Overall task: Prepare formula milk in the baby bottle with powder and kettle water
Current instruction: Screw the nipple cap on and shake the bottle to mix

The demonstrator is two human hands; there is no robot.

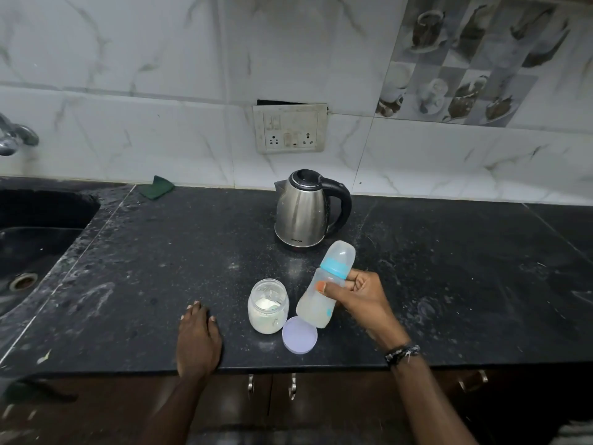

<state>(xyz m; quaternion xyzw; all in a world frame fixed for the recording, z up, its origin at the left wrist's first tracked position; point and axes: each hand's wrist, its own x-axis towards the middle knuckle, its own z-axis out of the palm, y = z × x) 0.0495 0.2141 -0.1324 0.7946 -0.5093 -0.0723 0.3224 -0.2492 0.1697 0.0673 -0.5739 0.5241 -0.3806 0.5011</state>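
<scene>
Right hand (359, 292) curled round tilted translucent plastic bottle (324, 293), cloudy inside. Left hand (197, 337) flat, fingers straight, on speckled black counter (128, 252). Lidless powder jar (268, 306) between.

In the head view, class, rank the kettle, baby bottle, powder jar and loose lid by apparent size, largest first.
1. kettle, though farthest away
2. baby bottle, tilted in the right hand
3. powder jar
4. loose lid, close to the jar in width, so unsure

the kettle (305, 213) bears a small brand mark reading "milton".
</scene>
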